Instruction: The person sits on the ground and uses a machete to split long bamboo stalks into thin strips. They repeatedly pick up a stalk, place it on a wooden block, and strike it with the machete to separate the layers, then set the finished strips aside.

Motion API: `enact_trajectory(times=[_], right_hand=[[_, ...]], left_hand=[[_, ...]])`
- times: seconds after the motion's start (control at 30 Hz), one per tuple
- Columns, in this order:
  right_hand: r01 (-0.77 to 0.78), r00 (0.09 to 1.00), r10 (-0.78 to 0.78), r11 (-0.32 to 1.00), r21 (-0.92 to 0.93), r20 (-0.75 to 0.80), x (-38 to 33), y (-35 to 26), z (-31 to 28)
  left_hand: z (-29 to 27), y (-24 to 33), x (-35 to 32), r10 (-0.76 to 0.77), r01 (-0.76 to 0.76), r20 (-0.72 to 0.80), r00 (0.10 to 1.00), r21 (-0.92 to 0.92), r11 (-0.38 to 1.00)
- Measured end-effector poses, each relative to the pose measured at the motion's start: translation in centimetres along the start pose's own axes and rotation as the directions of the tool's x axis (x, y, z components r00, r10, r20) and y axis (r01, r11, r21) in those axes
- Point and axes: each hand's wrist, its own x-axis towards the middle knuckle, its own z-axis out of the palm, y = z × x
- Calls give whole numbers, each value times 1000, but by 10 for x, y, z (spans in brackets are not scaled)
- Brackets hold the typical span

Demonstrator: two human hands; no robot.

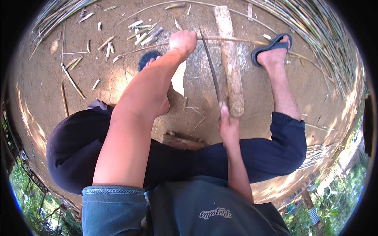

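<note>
We see the left hand (183, 42) closed in a fist around a long, thin cane stem (245, 39), and the right hand (229, 128) wrapped around the grip of a knife (214, 76), its thumb laid along the top. The knife's blade is dark, slim and tapering; its tip end crosses the stem just beside the left fist, though we cannot tell whether metal and cane touch. From the fist, the stem runs rightward across a pale, rough log (226, 51) with a mottled surface and a rounded near end, and reaches the dark right sandal (260, 51). To the left we follow a brownish length past the other sandal (149, 59), partly hidden by the forearm, to a pale tip. Beyond the left hand we find a loose cluster of short cut pieces (145, 33), tubular and yellowish to grey, some with slanted ends. More slivers and short sticks lie scattered over the dry, finely cracked earth (118, 76). Farther out, long slender canes, green and straw-coloured, lie massed at the upper right (315, 21) and upper left (55, 19). Nearer the body, between dark-trousered legs, we see a weathered, brown piece of wood (181, 141).
</note>
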Motion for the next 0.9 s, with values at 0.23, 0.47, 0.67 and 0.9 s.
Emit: enact_trajectory(times=[0.23, 0.47, 0.67, 0.9], right_hand=[[-31, 999, 32, 993, -113, 3, 99, -86, 12], [6, 1000, -6, 999, -47, -7, 35, -16, 6], [10, 1000, -12, 991, -136, -11, 93, -84, 11], [-3, 1000, 4, 996, -88, 16, 46, -37, 10]], left_hand=[[-1, 7, 17, 13, -13, -1, 1000, 23, 1000], [6, 0, 2, -12, 12, 36, 999, 2, 1000], [10, 3, 16, -16, 15, 27, 1000, 33, 999], [9, -7, 9, 10, -8, -42, 999, 42, 999]])
